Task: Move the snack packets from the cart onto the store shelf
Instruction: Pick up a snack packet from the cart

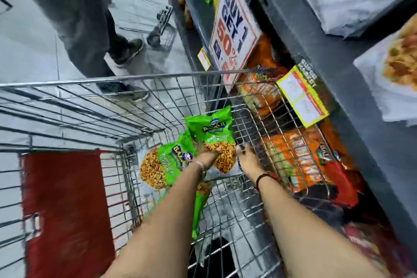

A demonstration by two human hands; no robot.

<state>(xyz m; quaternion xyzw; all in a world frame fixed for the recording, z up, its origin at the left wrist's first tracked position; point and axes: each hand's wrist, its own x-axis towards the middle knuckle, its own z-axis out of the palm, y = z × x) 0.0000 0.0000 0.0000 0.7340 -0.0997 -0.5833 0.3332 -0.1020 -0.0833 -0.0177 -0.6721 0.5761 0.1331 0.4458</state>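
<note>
Packets: green snack packets (208,133) lie low in the cart (112,79).
Left hand (208,158): fingers closing on one packet.
Right hand (247,160): fingers spread, empty — beside it.
Tip: grip the packet's edges — lift clear of the wire.

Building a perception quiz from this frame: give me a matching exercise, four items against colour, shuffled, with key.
Items:
1. snack packets in the cart
2. packets on the lower shelf
3. cart's seat flap
4. shelf price tag

Colours:
A. red
B. yellow-bordered
C. green
D. orange

Pairs: 1-C, 2-D, 3-A, 4-B
</note>
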